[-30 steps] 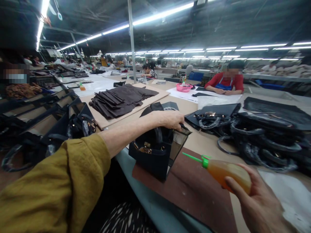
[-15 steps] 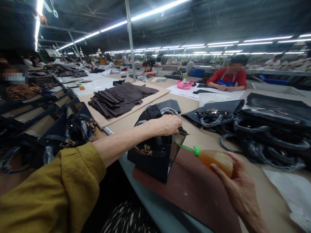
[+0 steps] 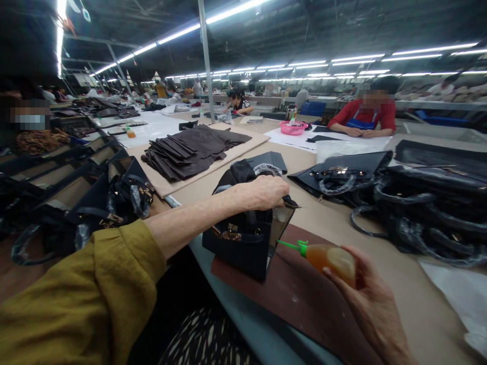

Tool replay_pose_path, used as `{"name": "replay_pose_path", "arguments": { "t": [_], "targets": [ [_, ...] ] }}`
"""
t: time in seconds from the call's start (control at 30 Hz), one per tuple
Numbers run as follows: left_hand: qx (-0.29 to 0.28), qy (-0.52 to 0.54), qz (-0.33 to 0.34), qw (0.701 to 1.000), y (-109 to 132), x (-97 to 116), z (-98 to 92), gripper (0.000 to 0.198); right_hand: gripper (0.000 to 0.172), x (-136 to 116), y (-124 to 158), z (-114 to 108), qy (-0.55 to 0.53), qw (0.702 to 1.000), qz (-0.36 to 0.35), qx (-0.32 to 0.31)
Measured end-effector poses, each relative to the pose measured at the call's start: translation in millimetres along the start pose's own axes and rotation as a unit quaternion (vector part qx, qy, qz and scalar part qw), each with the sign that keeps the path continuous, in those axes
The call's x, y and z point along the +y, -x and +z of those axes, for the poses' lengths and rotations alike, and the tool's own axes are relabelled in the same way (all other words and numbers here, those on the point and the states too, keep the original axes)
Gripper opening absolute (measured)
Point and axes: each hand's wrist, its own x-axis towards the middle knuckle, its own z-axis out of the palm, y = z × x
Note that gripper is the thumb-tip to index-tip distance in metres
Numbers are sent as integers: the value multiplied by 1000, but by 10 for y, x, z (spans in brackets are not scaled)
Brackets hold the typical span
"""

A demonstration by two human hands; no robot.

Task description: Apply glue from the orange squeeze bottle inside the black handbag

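A dark handbag (image 3: 243, 253) with gold-coloured hardware stands upright on a brown sheet (image 3: 304, 304) in front of me. My left hand (image 3: 268, 192) reaches across its top, fingers closed on the black upper edge of the bag's side; the fingertips are partly hidden. In my right hand (image 3: 365, 289) lies a soft bottle (image 3: 331, 261) of amber liquid with a long green nozzle. It is held nearly level, and the nozzle tip is at the pale, unfinished side panel (image 3: 279, 225) of the bag. Whether the tip touches the panel I cannot tell.
Dark handbags with plastic-wrapped handles (image 3: 422, 208) are piled at the right; more bags (image 3: 87, 203) stand in rows at the left. Dark brown pieces (image 3: 194, 149) lie stacked on a board. Across the table, a person in red sits near a pink basket (image 3: 292, 129).
The bottle's nozzle has moved left and slightly down along the bag's side panel. My left hand keeps its hold on the bag's edge. The whole view has shifted a little.
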Motion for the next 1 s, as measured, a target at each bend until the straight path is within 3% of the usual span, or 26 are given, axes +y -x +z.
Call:
{"name": "replay_pose_path", "arguments": {
  "t": [1.0],
  "targets": [
    [41,-41,17,998,181,89,17,21,65,-85,221,40,35,998,17,-41]
  ]
}}
